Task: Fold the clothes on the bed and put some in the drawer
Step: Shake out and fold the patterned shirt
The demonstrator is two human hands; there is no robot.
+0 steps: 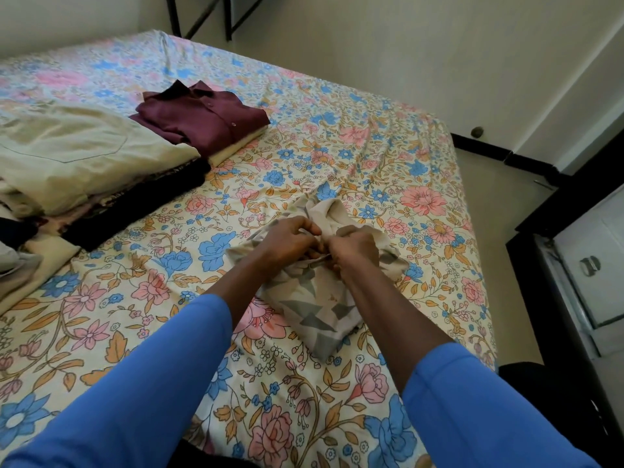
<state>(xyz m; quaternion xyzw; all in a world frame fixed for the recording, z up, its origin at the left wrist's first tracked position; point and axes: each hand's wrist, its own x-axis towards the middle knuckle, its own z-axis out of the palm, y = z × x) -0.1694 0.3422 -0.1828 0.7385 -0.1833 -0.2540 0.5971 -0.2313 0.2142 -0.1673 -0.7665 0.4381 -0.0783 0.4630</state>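
A cream garment with grey leaf prints (314,305) lies bunched on the floral bed sheet (135,298) in front of me. My left hand (290,239) and my right hand (354,248) meet over its upper part, each with fingers curled into the cloth, pinching it. A folded maroon shirt (202,116) rests on a folded cream piece (229,152) farther back. At the left sits a pile of clothes topped by a cream garment (77,157) over dark ones (135,204).
The bed's right edge drops to a tiled floor (499,197). A dark cabinet with white drawer fronts and a metal handle (589,265) stands at the right. Black metal frame legs (202,15) stand behind the bed by the wall.
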